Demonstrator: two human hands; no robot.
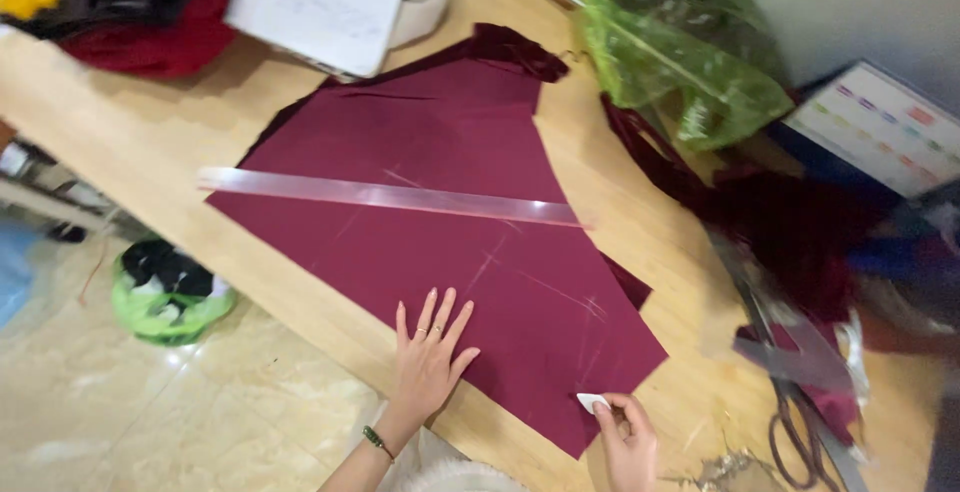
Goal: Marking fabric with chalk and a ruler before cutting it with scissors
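nearest the camera, the right hand (628, 437) pinches a small white piece of tailor's chalk (591, 403) between thumb and fingertips, its edge touching the near corner of the maroon fabric (450, 242). just beside it, the left hand (428, 357) lies flat and open on the cloth, fingers spread, grasping nothing, only pressing. the fabric is spread over the wooden tabletop (130, 132), with faint chalk lines already crossing it. for a clean mark, it seems wise to keep that flat palm close to the chalk so the cloth cannot creep or wrinkle, and to draw with a light, even stroke, since the chalk edge could drag a loose corner. farther on, a long clear ruler (390, 195) rests across the cloth, well apart from both hands; bringing it up to the chalk would likely give a straighter line. at the right lie scissors (800, 432), blurred. beyond sit a green plastic bag (690, 52) and white paper (320, 2).
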